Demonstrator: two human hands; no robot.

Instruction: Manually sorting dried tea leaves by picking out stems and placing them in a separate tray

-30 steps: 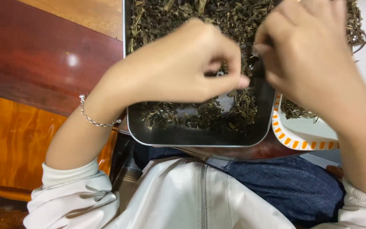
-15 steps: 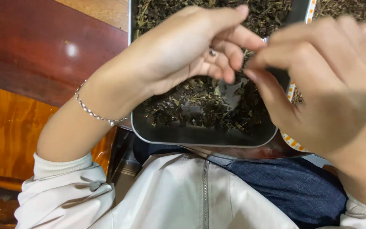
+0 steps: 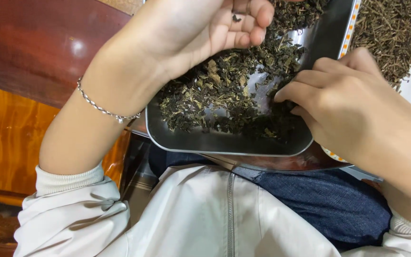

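while under fingers (image 3: 286,95), dried leaves (image 3: 215,100)

Bare metal shows along the near rim of the shallow grey metal tray (image 3: 224,143), open for fingers. Dark dried leaves (image 3: 215,95) crowd the middle. The left hand (image 3: 200,28) blocks above, the right hand (image 3: 338,100) the right edge.

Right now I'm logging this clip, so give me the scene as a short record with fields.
left hand: raised over the tray, fingers curled, palm up, a leaf flake on a finger
right hand: fingertips down in the dried leaves
metal tray: rounded corners, leaves partly covering its bare bottom
bracelet: on left wrist
beside tray: pile of dried stems
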